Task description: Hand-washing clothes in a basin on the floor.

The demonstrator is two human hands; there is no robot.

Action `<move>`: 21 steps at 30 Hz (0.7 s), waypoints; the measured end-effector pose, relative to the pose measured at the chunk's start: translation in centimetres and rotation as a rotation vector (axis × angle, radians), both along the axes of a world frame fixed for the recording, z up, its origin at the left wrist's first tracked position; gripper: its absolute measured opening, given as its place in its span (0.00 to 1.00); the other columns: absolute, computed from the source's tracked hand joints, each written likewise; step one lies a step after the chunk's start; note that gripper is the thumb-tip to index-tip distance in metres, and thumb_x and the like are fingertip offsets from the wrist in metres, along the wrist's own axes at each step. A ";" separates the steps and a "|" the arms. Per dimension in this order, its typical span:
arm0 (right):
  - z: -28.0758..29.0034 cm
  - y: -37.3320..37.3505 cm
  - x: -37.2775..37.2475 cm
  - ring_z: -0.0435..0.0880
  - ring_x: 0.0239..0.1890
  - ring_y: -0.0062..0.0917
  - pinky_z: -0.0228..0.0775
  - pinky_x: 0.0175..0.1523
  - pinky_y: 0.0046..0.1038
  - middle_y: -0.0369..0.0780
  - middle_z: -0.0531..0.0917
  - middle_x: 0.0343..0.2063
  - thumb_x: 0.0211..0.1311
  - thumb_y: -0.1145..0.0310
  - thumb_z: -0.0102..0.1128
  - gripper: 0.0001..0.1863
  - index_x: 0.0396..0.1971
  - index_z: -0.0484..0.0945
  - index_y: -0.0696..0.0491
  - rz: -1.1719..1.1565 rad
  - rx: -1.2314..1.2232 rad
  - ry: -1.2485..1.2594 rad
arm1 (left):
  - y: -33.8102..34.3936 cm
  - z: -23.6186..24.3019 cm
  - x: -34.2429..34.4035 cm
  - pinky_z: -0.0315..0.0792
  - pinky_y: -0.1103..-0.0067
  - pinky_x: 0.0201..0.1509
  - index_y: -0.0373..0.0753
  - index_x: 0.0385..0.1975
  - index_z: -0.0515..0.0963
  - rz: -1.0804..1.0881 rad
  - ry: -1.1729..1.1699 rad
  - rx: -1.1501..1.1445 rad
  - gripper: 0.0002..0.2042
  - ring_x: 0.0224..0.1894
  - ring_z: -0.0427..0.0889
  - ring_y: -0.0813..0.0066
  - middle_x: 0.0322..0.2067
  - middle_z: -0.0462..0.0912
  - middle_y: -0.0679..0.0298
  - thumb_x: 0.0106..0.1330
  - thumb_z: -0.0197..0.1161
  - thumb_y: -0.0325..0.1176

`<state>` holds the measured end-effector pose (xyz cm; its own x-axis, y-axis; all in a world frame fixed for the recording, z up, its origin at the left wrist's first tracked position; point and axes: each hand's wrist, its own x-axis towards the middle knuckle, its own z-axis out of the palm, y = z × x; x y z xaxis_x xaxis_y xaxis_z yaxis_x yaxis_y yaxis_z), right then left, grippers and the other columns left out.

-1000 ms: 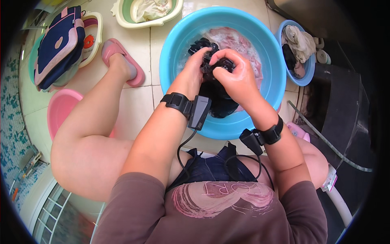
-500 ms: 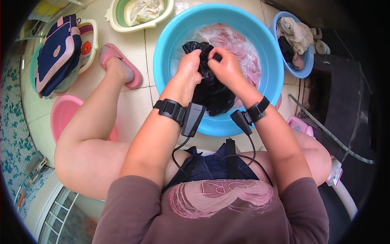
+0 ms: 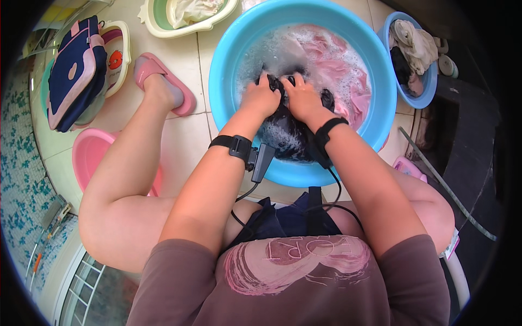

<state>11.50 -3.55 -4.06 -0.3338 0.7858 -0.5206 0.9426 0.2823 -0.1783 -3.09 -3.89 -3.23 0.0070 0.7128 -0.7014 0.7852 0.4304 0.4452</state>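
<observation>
A large blue basin [image 3: 218, 70] holds soapy water with suds. In it, both hands are down at the waterline on a wet black garment [image 3: 284, 133]. My left hand [image 3: 262, 99] has its fingers curled round a bunched fold of it. Close beside, my right hand [image 3: 304, 98] grips another part of the black cloth, its fingers bent over it and partly under the water. The garment's near part bulges up, wet and shiny, below my wrists. A pink cloth [image 3: 348, 76] floats among the suds along the right side of the basin.
At the right stands a smaller blue basin [image 3: 429, 92] with white and dark clothes. A green-and-cream basin [image 3: 157, 30] with white cloth sits far left of centre. A navy and pink backpack [image 3: 79, 76] and a pink basin [image 3: 89, 146] are at the left; a hose [image 3: 443, 182] crosses the right.
Both hands have moved down into the water with the black garment, which was raised and held between them. My right hand's fingers have spread over the cloth. The view has shifted slightly.
</observation>
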 end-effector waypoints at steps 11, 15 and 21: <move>10.5 7.4 3.5 0.75 0.56 0.35 0.64 0.62 0.31 0.46 0.77 0.52 0.40 0.73 0.67 0.36 0.57 0.71 0.53 0.110 -0.285 0.300 | 2.5 -0.4 -3.0 0.66 0.68 0.63 0.33 0.63 0.61 0.413 -0.521 -0.042 0.37 0.60 0.70 0.49 0.59 0.67 0.40 0.54 0.67 0.41; 24.1 3.4 3.7 0.77 0.51 0.36 0.67 0.58 0.30 0.44 0.78 0.47 0.41 0.79 0.57 0.29 0.51 0.76 0.52 0.110 -0.144 0.435 | 1.5 5.7 -0.8 0.64 0.67 0.65 0.56 0.70 0.52 0.026 -0.051 0.161 0.48 0.62 0.65 0.44 0.65 0.56 0.44 0.46 0.72 0.35; 28.8 -0.4 1.9 0.75 0.48 0.33 0.68 0.54 0.30 0.42 0.74 0.44 0.43 0.76 0.64 0.26 0.47 0.72 0.52 0.131 -0.012 0.484 | 2.6 10.6 -1.6 0.67 0.70 0.60 0.48 0.60 0.67 -0.459 -0.600 0.170 0.37 0.57 0.73 0.55 0.55 0.73 0.53 0.42 0.68 0.31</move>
